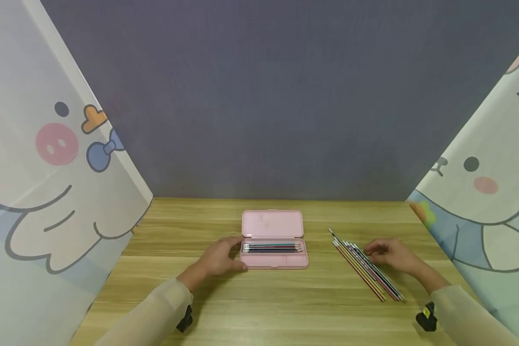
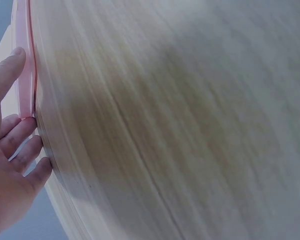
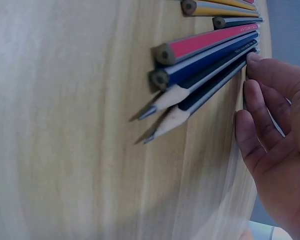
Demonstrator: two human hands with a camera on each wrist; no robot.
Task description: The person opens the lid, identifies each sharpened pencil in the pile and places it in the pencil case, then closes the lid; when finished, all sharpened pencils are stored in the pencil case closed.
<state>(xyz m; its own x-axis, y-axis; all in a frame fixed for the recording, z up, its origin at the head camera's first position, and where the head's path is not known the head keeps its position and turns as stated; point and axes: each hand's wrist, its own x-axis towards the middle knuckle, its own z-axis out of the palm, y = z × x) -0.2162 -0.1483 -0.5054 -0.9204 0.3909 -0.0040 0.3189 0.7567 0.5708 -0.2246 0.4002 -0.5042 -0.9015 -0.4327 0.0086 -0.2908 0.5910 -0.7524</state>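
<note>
A pink pencil case [image 1: 274, 261] lies with its lid raised, and several pencils [image 1: 272, 247] fill its long rear compartment. At the case's left end is my left hand [image 1: 218, 257], gripping it with the thumb along the front wall and the fingers round the end. To the right, a slanting bunch of pencils [image 1: 363, 269] lies on the table in yellow, red, blue and black. Beside its right edge is my right hand [image 1: 391, 254], fingers loosely bent. The right thumb touches the far end of the outermost black pencil [image 3: 210, 90], which rests flat, its sharpened tip towards me.
Both small front compartments [image 1: 296, 260] of the case hold nothing visible. The wooden table [image 1: 259, 307] ends at a dark grey panel [image 1: 268, 105] behind. Cartoon-printed side panels [image 1: 69, 192] stand at the left and right.
</note>
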